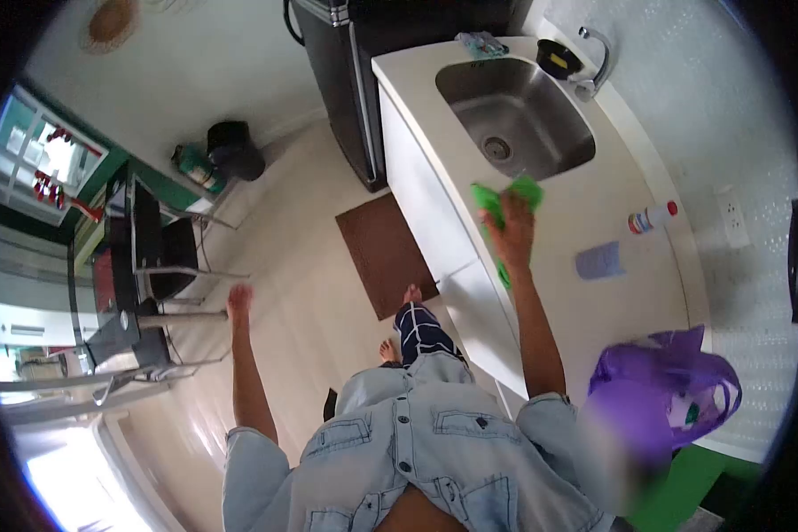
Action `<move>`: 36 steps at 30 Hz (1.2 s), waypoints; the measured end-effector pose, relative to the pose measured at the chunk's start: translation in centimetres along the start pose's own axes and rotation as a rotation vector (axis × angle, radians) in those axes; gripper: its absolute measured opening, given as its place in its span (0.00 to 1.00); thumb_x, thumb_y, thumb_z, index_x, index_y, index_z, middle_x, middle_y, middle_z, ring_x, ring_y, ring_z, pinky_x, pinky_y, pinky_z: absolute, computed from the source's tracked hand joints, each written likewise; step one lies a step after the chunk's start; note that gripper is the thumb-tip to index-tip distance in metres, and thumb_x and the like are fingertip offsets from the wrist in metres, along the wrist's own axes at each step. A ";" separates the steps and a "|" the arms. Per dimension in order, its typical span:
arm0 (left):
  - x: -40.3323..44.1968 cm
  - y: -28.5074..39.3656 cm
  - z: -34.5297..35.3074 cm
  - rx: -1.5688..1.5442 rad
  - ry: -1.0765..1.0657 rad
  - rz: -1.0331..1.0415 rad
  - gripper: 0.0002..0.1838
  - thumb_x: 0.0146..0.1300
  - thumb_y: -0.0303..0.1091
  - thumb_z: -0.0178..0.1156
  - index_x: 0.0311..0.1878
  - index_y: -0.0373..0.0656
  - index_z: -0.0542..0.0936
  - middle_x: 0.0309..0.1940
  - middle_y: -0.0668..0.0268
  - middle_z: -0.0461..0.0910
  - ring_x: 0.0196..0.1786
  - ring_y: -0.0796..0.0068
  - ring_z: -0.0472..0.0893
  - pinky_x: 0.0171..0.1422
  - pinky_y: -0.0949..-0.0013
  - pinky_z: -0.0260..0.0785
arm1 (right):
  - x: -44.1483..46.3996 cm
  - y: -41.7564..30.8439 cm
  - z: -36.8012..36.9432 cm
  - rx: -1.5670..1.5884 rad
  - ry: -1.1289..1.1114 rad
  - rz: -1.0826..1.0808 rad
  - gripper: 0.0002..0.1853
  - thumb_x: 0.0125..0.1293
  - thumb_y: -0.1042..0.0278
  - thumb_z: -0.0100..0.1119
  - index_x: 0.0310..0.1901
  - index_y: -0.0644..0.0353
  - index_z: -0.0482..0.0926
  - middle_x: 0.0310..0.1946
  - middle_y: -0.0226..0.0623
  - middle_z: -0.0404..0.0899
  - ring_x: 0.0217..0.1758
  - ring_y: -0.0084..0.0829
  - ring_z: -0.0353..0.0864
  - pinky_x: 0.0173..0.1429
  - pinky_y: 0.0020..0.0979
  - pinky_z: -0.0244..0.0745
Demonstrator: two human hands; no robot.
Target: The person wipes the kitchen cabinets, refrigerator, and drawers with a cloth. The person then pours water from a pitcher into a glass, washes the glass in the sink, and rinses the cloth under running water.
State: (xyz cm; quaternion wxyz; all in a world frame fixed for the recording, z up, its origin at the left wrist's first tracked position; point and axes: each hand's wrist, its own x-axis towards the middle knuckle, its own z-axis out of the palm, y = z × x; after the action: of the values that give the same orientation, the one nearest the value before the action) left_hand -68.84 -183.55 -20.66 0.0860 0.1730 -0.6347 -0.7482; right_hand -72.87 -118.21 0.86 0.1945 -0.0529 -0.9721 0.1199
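My right hand (512,232) presses a bright green cloth (527,188) onto the white countertop (559,301), close to the front edge and just below the sink. Parts of the cloth stick out around the fingers and under the palm. The steel sink (532,124) has a drain at its bottom. Away from the counter, my left hand (239,300) hangs over the pale floor, touching nothing that I can see. Its fingers are blurred. To the right of the cloth are a translucent bluish container (599,261) and a white bottle (654,217) with a red cap.
A purple bag (629,381) sits at the counter's near end. By the faucet (597,66) is a black bowl (557,58). A dark refrigerator (341,97) stands beyond the counter, a brown mat (381,253) lies on the floor, and chairs (173,257) stand left.
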 end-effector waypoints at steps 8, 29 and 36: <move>9.0 16.1 38.1 -0.016 -0.785 0.187 0.17 0.64 0.39 0.49 0.49 0.36 0.73 0.40 0.65 0.76 0.43 0.74 0.76 0.49 0.73 0.68 | 20.0 -8.8 10.2 0.596 -0.145 -0.607 0.20 0.53 0.73 0.58 0.50 0.60 0.72 0.50 0.43 0.72 0.56 0.41 0.69 0.60 0.37 0.62; 29.8 23.8 76.5 0.395 -1.120 0.779 0.15 0.56 0.28 0.56 0.49 0.44 0.74 0.46 0.62 0.75 0.47 0.65 0.75 0.49 0.65 0.67 | 28.8 7.9 17.0 1.337 0.624 0.977 0.13 0.56 0.72 0.53 0.43 0.66 0.73 0.36 0.37 0.75 0.37 0.33 0.75 0.42 0.33 0.70; 27.8 22.7 82.2 0.444 -1.186 1.029 0.21 0.53 0.27 0.58 0.53 0.43 0.71 0.52 0.60 0.70 0.53 0.59 0.71 0.57 0.64 0.63 | 35.1 18.8 3.2 1.702 0.769 1.077 0.11 0.60 0.62 0.50 0.38 0.60 0.75 0.29 0.35 0.77 0.28 0.31 0.76 0.37 0.35 0.73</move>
State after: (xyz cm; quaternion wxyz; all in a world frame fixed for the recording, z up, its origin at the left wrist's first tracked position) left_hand -126.89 -121.67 8.44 0.0322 -0.5520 -0.7080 -0.4392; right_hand -105.31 -95.48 6.02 0.3815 -0.3552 -0.2921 0.8019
